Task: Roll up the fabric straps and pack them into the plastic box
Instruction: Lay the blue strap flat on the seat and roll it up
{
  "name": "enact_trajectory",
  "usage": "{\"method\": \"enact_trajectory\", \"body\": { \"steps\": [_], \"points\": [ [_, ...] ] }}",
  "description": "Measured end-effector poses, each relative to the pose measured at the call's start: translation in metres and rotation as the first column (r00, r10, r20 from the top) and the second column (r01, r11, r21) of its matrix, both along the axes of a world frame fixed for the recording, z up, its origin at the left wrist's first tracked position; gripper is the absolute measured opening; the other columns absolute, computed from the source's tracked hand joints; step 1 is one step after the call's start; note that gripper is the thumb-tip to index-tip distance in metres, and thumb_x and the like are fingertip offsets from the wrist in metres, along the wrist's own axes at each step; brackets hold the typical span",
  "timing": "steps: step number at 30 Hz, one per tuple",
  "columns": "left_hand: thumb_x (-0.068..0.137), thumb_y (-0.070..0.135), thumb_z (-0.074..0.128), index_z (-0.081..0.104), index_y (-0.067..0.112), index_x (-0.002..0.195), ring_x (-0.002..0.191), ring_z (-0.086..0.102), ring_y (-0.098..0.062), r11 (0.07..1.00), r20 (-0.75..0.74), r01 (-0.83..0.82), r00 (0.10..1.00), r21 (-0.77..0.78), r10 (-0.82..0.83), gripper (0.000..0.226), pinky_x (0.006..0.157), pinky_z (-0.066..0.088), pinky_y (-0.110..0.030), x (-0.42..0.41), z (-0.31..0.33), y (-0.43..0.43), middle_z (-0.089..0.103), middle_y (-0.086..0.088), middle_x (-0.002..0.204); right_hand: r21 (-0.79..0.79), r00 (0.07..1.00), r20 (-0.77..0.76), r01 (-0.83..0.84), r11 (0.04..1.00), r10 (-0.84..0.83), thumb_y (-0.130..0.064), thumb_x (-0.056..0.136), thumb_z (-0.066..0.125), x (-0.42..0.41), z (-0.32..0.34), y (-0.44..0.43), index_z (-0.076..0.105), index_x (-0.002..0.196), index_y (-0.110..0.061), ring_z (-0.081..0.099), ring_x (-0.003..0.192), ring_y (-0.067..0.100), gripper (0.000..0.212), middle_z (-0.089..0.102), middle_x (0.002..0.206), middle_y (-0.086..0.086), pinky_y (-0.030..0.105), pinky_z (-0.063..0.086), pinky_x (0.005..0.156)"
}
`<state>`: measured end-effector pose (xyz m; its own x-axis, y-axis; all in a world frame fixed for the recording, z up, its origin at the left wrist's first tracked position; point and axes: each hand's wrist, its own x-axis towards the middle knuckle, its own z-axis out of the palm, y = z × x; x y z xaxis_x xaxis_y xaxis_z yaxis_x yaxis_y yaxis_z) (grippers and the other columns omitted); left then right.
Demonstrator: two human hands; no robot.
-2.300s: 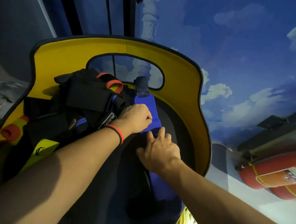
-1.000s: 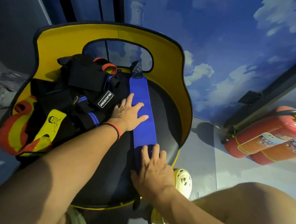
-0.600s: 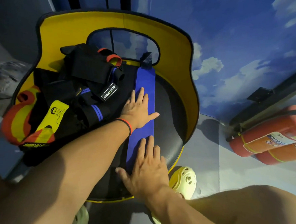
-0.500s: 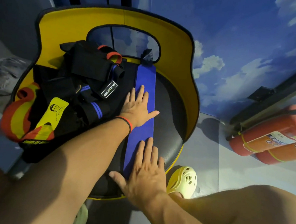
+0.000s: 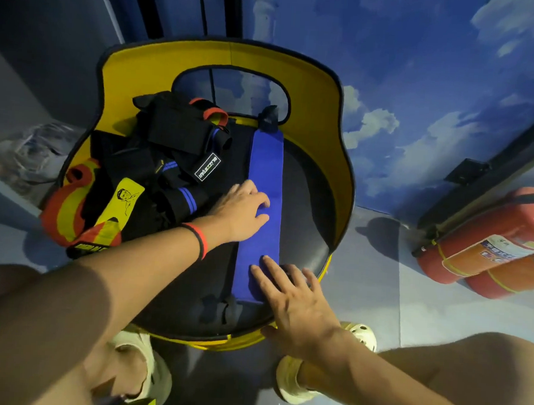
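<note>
Now right hand (image 5: pixel 300 309) flat on strap (image 5: pixel 265 177).

Chair seat (image 5: pixel 306 204) with blue strap (image 5: pixel 265 177), strap pile (image 5: pixel 169 154)

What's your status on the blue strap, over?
Left hand presses blue strap mid-length; right hand flat on its near end. Strap flat on seat, unrolled. Black strap pile alongside, left.

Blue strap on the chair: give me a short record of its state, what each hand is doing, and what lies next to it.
blue strap: flat, unrolled, lengthwise on the black seat
left hand: rests on the strap's middle
right hand: fingers spread, touching its near end
beside it: pile of black straps on the left
rolling: not yet begun
</note>
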<state>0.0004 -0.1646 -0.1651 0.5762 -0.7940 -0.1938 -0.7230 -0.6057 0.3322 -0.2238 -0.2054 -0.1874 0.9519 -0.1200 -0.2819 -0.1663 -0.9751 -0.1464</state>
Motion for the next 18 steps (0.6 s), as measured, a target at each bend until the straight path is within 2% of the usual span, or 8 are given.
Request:
{"method": "enact_trajectory", "body": {
  "steps": [2,4,7,9,11,13,16,18],
  "points": [
    [0.095,0.039,0.064,0.073,0.032,0.103,0.104,0.059,-0.016,0.999,-0.168,-0.022,0.985,0.036,0.028,0.013,0.094,0.049,-0.034,-0.018,0.009,0.033,0.053,0.003,0.122,0.028,1.000,0.018,0.011,1.000,-0.012,-0.053,0.087,0.057,0.000,0.002,-0.002,-0.004,0.161,-0.033,0.021,0.145,0.034,0.098,0.001,0.168,0.003,0.048,0.015,0.121],
    [0.092,0.040,0.067,0.075,0.038,0.105,0.098,0.061,-0.009,0.997,-0.282,0.024,0.959,0.068,-0.003,0.015,0.093,0.049,-0.029,-0.041,0.013,0.063,0.058,0.007,0.126,0.091,0.996,0.041,0.075,0.993,-0.079,-0.052,0.082,0.063,0.000,0.002,0.000,0.006,0.160,-0.035,0.029,0.138,0.032,0.098,0.010,0.163,0.003,0.046,0.027,0.116],
    [0.097,0.047,0.060,0.057,0.038,0.141,0.134,0.047,-0.011,0.989,-0.342,0.095,0.938,0.116,-0.050,0.044,0.114,0.035,-0.031,-0.069,0.020,0.094,0.035,0.012,0.158,0.322,0.948,0.063,0.275,0.906,-0.311,-0.036,0.076,0.078,0.001,0.002,0.002,0.027,0.151,-0.027,0.043,0.124,0.029,0.091,0.031,0.145,0.002,0.044,0.047,0.101],
    [0.096,0.060,0.056,0.049,0.042,0.146,0.150,0.031,-0.017,0.980,-0.366,0.119,0.929,0.159,-0.054,0.054,0.120,0.030,-0.040,-0.078,0.022,0.106,0.019,0.013,0.168,0.472,0.875,0.063,0.399,0.786,-0.481,-0.018,0.075,0.081,0.001,0.001,0.001,0.042,0.135,-0.019,0.052,0.109,0.028,0.071,0.047,0.128,0.005,0.038,0.053,0.088],
    [0.095,0.058,0.059,0.045,0.044,0.147,0.153,0.025,-0.020,0.975,-0.336,0.159,0.937,0.152,-0.101,0.055,0.120,0.031,-0.044,-0.082,0.018,0.114,0.015,0.011,0.169,0.559,0.810,0.051,0.462,0.688,-0.585,-0.009,0.077,0.080,-0.003,0.000,-0.002,0.053,0.118,-0.018,0.058,0.097,0.024,0.051,0.058,0.114,0.002,0.027,0.052,0.075],
    [0.099,0.044,0.061,0.047,0.042,0.143,0.151,0.027,-0.021,0.981,-0.237,0.163,0.962,0.109,-0.134,0.047,0.118,0.035,-0.043,-0.085,0.010,0.116,0.020,0.009,0.167,0.608,0.760,0.006,0.513,0.605,-0.650,-0.007,0.079,0.080,-0.008,-0.004,-0.002,0.058,0.115,-0.018,0.059,0.092,0.020,0.044,0.061,0.106,-0.003,0.016,0.046,0.067],
    [0.103,0.035,0.056,0.056,0.032,0.139,0.148,0.032,-0.017,0.993,-0.168,0.119,0.979,0.002,-0.117,0.035,0.117,0.037,-0.040,-0.090,0.002,0.112,0.030,0.009,0.163,0.671,0.654,-0.073,0.591,0.448,-0.753,-0.013,0.084,0.080,-0.009,-0.010,-0.001,0.063,0.118,-0.020,0.060,0.090,0.015,0.039,0.063,0.104,-0.004,0.017,0.047,0.069],
    [0.105,0.032,0.052,0.061,0.025,0.137,0.149,0.029,-0.011,0.984,-0.115,0.170,0.978,-0.054,-0.175,0.034,0.119,0.033,-0.037,-0.086,-0.002,0.107,0.038,0.011,0.159,0.688,0.608,-0.077,0.606,0.400,-0.790,-0.019,0.087,0.079,-0.008,-0.012,-0.002,0.067,0.119,-0.020,0.061,0.085,0.011,0.034,0.066,0.101,-0.005,0.020,0.049,0.074]
  ]
}}
